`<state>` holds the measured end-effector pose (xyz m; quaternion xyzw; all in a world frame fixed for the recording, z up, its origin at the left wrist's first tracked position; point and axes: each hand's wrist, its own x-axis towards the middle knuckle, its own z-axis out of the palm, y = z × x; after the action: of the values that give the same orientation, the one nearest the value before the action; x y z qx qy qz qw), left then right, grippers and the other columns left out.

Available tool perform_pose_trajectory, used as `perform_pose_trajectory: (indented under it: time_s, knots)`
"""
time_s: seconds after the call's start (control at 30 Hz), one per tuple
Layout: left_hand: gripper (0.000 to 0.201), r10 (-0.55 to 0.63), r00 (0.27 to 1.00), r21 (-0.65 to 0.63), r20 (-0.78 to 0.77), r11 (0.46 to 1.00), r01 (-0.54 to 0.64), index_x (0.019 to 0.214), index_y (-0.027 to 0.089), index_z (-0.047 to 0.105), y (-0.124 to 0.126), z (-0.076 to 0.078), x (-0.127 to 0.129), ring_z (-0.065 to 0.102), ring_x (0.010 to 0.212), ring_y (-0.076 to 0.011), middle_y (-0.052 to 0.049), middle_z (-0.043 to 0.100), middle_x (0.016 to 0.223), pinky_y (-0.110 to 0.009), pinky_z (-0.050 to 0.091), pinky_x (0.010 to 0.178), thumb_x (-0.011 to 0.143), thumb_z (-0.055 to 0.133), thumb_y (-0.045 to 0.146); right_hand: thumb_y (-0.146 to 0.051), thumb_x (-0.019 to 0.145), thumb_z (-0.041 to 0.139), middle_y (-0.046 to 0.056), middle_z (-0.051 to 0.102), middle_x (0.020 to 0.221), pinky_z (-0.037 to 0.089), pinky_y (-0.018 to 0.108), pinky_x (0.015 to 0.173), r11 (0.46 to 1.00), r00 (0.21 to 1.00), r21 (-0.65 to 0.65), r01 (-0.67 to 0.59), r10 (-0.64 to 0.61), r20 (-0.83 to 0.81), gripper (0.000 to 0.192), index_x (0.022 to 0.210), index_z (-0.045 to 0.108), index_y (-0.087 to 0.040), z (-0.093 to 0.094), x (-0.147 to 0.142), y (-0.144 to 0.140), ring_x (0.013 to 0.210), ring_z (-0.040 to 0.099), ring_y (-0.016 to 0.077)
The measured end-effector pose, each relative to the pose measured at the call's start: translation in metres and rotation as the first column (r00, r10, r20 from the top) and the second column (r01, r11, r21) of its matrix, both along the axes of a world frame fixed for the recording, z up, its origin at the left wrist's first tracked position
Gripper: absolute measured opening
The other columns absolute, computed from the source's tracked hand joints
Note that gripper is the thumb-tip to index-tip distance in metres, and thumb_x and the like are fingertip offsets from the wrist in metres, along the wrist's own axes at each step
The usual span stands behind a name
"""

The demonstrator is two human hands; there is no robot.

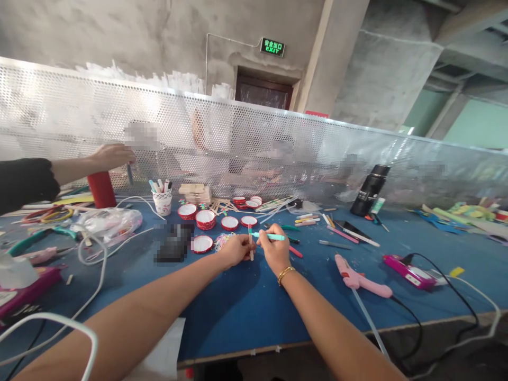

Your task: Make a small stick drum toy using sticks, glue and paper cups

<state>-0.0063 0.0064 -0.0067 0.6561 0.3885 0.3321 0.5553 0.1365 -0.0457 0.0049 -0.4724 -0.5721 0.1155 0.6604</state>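
Head view from my seat: both forearms reach out over the blue worktop (pixel 246 312) from its near edge. My left hand (pixel 235 250) is clenched around a pale wooden stick (pixel 251 244), held upright; my right hand (pixel 274 250), with a gold bracelet (pixel 286 274) at the wrist, grips a teal marker (pixel 270 236) lying level, its tip touching the stick. Both hands sit around the middle of the worktop, close together. Toward the near right edge lies a pink glue gun (pixel 359 279), and further right a magenta device (pixel 408 271) with a black cable. Near the left edge, white cable (pixel 95 264) loops past a clear plastic bag (pixel 109 221). Just beyond my hands stand several small red-rimmed round drums (pixel 205 219), one lying just left of my left hand. Behind them is a paper cup of pens (pixel 162 200). Toward the far right edge stands a black flask (pixel 371 189). At the far left, another person's hand (pixel 111 156) reaches by a red cylinder (pixel 101 189), against the perforated screen (pixel 278 153)
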Motion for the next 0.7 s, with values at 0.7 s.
perform_pose_trajectory:
  time_s: [0.7]
  knots:
    - [0.026,0.015,1.000,-0.040,-0.003,0.999,-0.015,0.073,0.019,0.064,-0.0005,0.0008,0.0009,0.062,0.060,-0.0124,0.002,0.066,0.066,-0.024,0.050,0.062,0.074,0.085,0.033,-0.044,0.090,0.061,0.000,0.067,0.058,0.049,0.027,0.059,0.998,0.998,0.031,0.057,-0.057,0.008,0.032,0.070,0.046,-0.025,-0.0014,0.0010,0.0016,0.053,0.062,0.0161]
